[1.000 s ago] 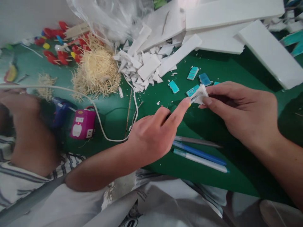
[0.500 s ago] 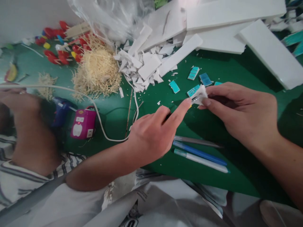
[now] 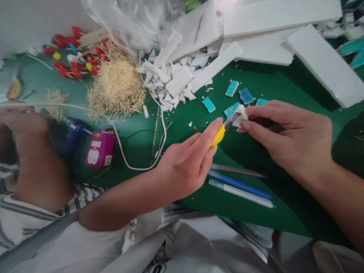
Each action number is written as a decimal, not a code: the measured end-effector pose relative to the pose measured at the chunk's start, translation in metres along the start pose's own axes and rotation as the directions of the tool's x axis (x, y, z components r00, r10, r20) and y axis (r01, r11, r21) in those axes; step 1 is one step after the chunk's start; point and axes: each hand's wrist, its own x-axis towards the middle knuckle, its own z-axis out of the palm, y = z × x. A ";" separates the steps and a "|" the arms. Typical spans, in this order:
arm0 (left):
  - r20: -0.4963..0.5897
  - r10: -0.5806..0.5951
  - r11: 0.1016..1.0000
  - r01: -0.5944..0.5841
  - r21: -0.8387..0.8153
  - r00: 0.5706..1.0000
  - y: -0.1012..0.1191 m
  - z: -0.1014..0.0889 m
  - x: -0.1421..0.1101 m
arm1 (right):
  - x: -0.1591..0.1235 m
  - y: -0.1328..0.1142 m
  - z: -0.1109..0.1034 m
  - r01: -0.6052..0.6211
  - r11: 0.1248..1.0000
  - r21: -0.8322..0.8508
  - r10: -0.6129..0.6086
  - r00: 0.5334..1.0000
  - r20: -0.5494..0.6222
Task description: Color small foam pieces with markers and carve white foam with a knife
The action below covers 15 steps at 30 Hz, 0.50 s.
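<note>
My left hand point(image 3: 187, 163) is closed round the yellow handle of a utility knife point(image 3: 218, 135), index finger stretched along it. Its metal blade touches a small white foam piece point(image 3: 240, 116), which my right hand point(image 3: 292, 132) pinches between thumb and fingertips. Part of the foam is hidden behind those fingers. Just beyond the blade lie small painted foam pieces: a turquoise dotted one point(image 3: 231, 109), a striped one point(image 3: 232, 88), a blue one point(image 3: 246, 96) and a plain turquoise one point(image 3: 209, 104). Below my hands, a blue pen point(image 3: 241, 185) lies between a grey one and a white one.
White foam scraps point(image 3: 178, 79) and larger foam boards point(image 3: 264, 45) fill the back. Left of them sit a heap of thin wooden sticks point(image 3: 119, 87), a magenta power adapter point(image 3: 100, 149), a blue glue gun point(image 3: 72, 132) and a white cable point(image 3: 136, 168). Another person's arm point(image 3: 40, 159) rests at far left.
My left hand has drawn back slightly and tilted, so the knife's yellow handle and more of its blade now show. My right hand holds the foam piece in nearly the same place.
</note>
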 end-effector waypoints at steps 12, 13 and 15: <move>-0.136 0.114 0.822 -0.017 0.569 0.984 0.002 0.004 0.008 | 0.003 -0.001 -0.002 0.103 0.987 -0.120 -0.099 0.994 0.039; -0.137 0.114 0.820 -0.015 0.573 0.984 0.002 0.004 0.008 | 0.003 0.000 -0.002 0.107 0.986 -0.130 -0.103 0.994 0.037; -0.143 0.116 0.819 -0.013 0.574 0.983 0.002 0.005 0.008 | 0.004 0.001 -0.001 0.110 0.983 -0.149 -0.105 0.994 0.039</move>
